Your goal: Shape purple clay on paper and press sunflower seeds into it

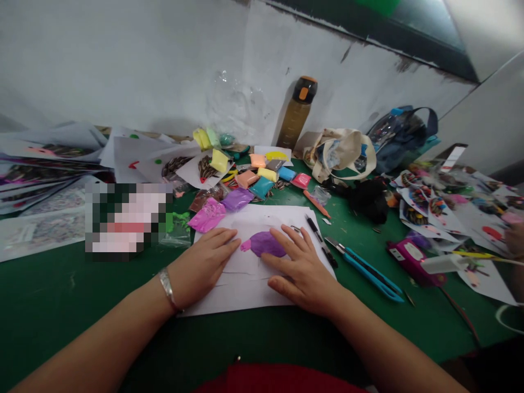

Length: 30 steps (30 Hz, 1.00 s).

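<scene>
A white sheet of paper (245,273) lies on the green table in front of me. On it sits a flattened patch of purple clay (266,244) with a small pink bit at its left end. My left hand (202,265) rests flat on the sheet's left part, fingers together and stretched toward the clay. A metal bracelet circles that wrist. My right hand (301,267) lies open on the sheet, its fingers spread over the clay's right edge and touching it.
Several small bags of coloured clay (245,185) lie behind the sheet. A blue utility knife (366,268), a black pen (321,245), an orange pencil (316,203) and a glue gun (413,261) lie to the right. A brown bottle (297,112) and bags stand by the wall.
</scene>
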Available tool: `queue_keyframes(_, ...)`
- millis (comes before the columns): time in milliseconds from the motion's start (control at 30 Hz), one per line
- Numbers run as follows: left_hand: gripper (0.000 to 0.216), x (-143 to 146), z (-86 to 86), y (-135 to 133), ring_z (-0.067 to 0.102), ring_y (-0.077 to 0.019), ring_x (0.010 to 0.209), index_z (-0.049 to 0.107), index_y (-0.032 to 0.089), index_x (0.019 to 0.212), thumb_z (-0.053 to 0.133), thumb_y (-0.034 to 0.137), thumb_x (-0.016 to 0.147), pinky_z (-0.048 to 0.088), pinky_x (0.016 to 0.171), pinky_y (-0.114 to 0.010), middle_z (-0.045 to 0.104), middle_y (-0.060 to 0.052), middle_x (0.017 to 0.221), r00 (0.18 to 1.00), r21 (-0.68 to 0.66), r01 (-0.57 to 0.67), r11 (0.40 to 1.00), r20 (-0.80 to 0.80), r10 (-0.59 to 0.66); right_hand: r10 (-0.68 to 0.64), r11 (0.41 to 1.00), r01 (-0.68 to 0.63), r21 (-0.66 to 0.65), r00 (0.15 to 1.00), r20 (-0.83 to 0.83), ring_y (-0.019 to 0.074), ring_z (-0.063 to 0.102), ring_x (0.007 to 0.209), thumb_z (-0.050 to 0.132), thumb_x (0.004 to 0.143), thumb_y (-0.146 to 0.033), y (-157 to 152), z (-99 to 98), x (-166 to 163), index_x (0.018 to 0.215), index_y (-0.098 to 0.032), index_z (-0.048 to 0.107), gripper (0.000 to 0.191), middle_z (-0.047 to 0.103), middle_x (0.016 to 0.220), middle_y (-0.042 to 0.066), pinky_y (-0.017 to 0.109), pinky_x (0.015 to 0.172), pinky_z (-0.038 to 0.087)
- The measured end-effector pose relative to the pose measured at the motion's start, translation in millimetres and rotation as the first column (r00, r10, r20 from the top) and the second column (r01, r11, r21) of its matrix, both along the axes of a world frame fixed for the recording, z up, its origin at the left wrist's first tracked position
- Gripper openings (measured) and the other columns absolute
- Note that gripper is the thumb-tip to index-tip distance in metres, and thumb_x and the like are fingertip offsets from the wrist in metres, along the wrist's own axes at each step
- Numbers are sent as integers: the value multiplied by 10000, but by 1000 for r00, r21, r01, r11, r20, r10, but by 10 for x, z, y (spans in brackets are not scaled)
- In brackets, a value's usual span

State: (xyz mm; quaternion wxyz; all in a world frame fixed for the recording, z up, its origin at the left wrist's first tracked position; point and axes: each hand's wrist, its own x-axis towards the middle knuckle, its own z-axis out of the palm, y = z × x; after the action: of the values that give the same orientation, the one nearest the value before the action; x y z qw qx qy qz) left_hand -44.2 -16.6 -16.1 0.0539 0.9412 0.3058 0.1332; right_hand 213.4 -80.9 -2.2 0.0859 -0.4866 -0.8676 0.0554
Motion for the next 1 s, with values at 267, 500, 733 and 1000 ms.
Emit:
queue_keyframes(267,382,6,0,2,467,-260,1235,578,127,1243,362,155,929,396,1048,-449,556,-132,1317,1000,-6,-6,1000,-2,6,21,1000,-21,-8,1000,-2,336,145,1416,397,915,-573,0,4,-18,1286,-354,546,455,292,1523,67,638,1098,39)
queue_keyframes(500,380,2,3,2,463,-268,1238,581,121,1239,363,148,930,392,1050,-459,553,-141,1317,1000,-10,1,1000,8,-1,8,1000,-8,-19,1000,1,337,153,1414,396,916,-571,-15,-2,17,1294,-346,541,463,303,1518,69,633,1101,56)
queue_keyframes(733,381,4,1,1,456,-264,1249,576,130,1248,368,154,929,386,1057,-454,547,-132,1329,1000,-23,-10,1000,-7,10,17,1000,-17,-2,1000,-7,339,179,1407,414,916,-552,-13,-3,-18,1288,-332,551,453,304,1519,74,629,1102,71)
queue_keyframes(1000,388,9,9,-4,464,-259,1238,570,117,1252,365,137,923,385,1059,-438,555,-136,1317,1000,-12,-1,1000,9,1,-19,1000,19,5,999,40,351,149,1415,385,922,-569,19,-49,-49,1370,-346,458,506,228,1550,74,629,1100,71)
